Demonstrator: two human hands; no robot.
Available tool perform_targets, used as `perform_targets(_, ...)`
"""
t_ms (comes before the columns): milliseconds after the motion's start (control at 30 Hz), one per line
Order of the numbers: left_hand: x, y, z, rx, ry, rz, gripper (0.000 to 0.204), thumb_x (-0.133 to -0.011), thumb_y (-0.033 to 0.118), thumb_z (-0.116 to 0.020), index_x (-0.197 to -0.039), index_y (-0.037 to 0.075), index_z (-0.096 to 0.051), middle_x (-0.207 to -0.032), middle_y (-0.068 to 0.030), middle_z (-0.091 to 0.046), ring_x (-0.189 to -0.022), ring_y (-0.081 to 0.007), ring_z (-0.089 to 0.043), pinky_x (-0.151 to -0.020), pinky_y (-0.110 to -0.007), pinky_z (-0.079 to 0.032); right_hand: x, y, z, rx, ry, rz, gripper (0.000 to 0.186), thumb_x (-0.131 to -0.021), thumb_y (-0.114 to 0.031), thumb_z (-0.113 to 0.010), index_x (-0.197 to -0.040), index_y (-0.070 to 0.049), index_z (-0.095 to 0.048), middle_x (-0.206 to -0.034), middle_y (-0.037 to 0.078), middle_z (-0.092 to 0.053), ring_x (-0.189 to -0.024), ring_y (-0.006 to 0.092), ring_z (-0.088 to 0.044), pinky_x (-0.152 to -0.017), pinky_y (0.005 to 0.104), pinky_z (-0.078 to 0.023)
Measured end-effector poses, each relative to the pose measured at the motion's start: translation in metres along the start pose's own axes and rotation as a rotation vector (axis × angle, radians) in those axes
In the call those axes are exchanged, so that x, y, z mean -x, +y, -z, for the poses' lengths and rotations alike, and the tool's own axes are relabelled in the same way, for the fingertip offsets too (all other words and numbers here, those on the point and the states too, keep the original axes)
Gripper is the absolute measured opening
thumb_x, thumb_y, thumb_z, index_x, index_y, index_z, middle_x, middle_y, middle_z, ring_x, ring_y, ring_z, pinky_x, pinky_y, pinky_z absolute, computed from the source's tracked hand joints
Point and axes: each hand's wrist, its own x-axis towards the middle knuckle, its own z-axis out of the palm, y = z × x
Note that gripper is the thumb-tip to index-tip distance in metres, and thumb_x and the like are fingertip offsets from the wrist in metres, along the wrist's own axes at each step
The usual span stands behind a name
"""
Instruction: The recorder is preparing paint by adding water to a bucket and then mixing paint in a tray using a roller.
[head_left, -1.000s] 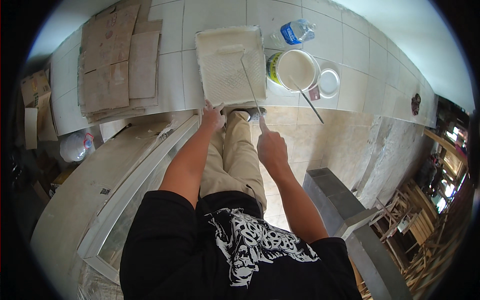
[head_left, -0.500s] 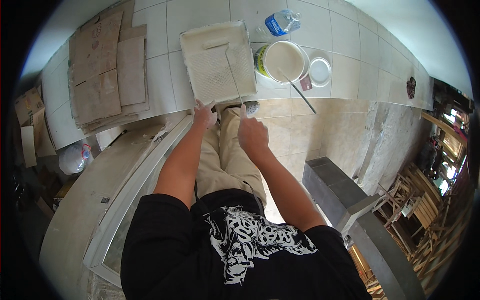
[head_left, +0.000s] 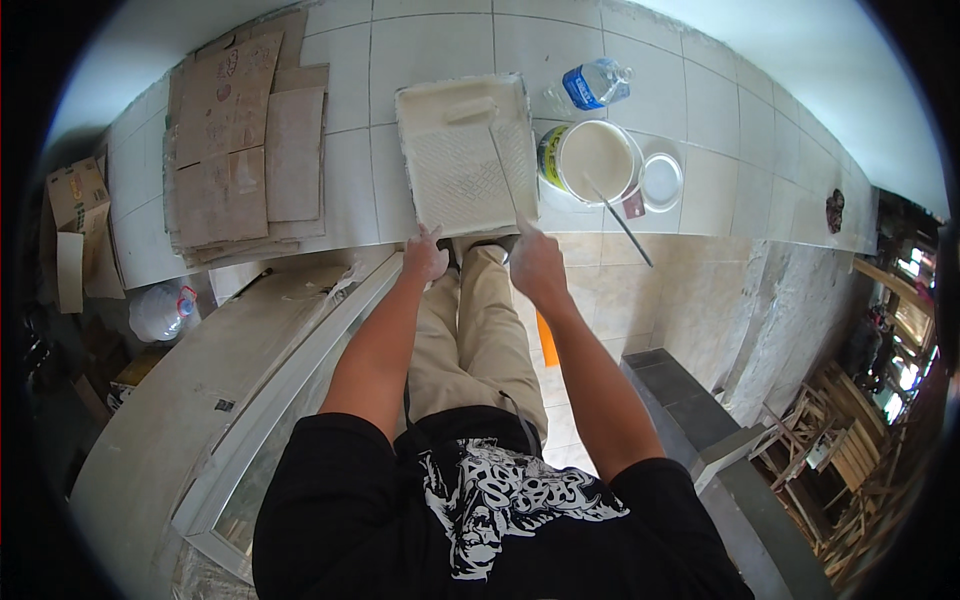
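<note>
A white paint tray (head_left: 465,190) with cream paint and a ridged slope lies on the tiled ledge ahead of me. Near its far end rests a paint roller (head_left: 472,111), coated in cream, its thin metal rod slanting back toward me. My right hand (head_left: 538,268) is closed around the roller's handle, which the fingers mostly hide. Fingers of my left hand (head_left: 427,256) grip the tray's near edge, left of its middle. To the right of the tray stands an open paint bucket (head_left: 597,160), with a stick (head_left: 628,237) leaning out over its near rim.
A clear bottle (head_left: 597,84) lies behind the bucket, and a white lid (head_left: 661,182) sits beside it. Flattened cardboard (head_left: 222,160) is stacked at left. A framed panel (head_left: 290,430) stands by my left arm; a grey block structure (head_left: 690,400) is right. Wood scraps (head_left: 840,440) lie beyond.
My view has shifted, so the whole scene sits lower and farther right. An orange object now shows beside my right forearm. Both hands keep their places, and the roller stays near the tray's far end.
</note>
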Motion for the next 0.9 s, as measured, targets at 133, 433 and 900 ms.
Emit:
perform_targets(133,0.006,0.014,0.001,0.009,-0.068,0.083,0.074,-0.086,0.029,-0.064,-0.155,0.02,-0.037,-0.158,-0.0334,-0.023,-0.134,-0.0506,-0.042,-0.111,-0.052,-0.039,0.016,0.007,-0.004,-0.068,0.022,-0.11,0.048,-0.089,-0.006,-0.049,-0.136,0.001,-0.056,-0.091,0.033,-0.065,-0.089,0.0499,-0.064,-0.082,0.0554,-0.05)
perform_targets(433,0.003,0.022,0.007,0.003,-0.119,0.125,0.075,-0.086,0.027,-0.062,-0.156,0.021,-0.035,-0.161,-0.0301,-0.017,-0.143,-0.0479,-0.032,-0.113,-0.052,-0.038,-0.028,0.005,-0.012,-0.114,0.036,-0.092,0.046,-0.092,-0.007,-0.048,-0.137,-0.001,-0.056,-0.093,0.035,-0.064,-0.093,0.05,-0.064,-0.084,0.0545,-0.05)
perform_targets(900,0.007,0.019,0.003,-0.023,-0.117,0.125,0.079,-0.085,0.031,-0.07,-0.155,0.021,-0.035,-0.163,-0.0278,-0.015,-0.139,-0.0471,-0.037,-0.111,-0.057,-0.036,-0.02,0.019,-0.01,-0.345,0.111,-0.184,0.045,-0.092,-0.004,-0.047,-0.136,0.004,-0.055,-0.094,0.035,-0.065,-0.094,0.0482,-0.065,-0.08,0.0505,-0.051)
